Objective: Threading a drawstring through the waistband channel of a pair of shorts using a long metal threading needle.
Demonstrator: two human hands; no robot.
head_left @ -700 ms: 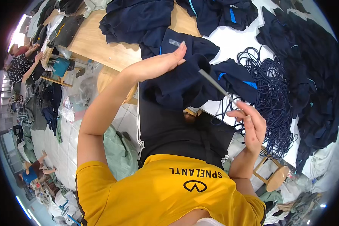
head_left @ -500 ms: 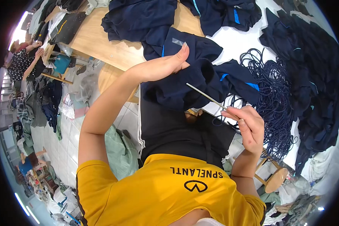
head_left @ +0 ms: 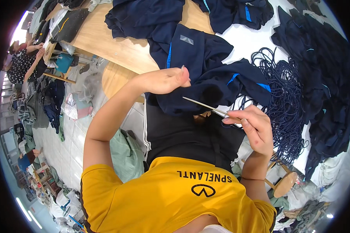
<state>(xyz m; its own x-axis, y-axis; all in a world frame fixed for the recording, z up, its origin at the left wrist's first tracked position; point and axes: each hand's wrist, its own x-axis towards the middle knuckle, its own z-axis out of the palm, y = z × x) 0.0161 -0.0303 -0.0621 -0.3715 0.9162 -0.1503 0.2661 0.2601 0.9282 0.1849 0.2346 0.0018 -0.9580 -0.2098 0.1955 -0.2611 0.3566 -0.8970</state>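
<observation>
Rod (head_left: 200,104) in pinch of right hand (head_left: 256,128); left hand (head_left: 162,81) against navy garment (head_left: 173,101), its grip unclear

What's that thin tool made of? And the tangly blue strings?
The thin tool seems smooth metal: slim, straight, pale grey, though plastic is possible. The blue strings look like matte textile cord: they flop in loops, but which fibre is unclear.

The left grip (head_left: 162,81) has most of its fingers hidden.
</observation>
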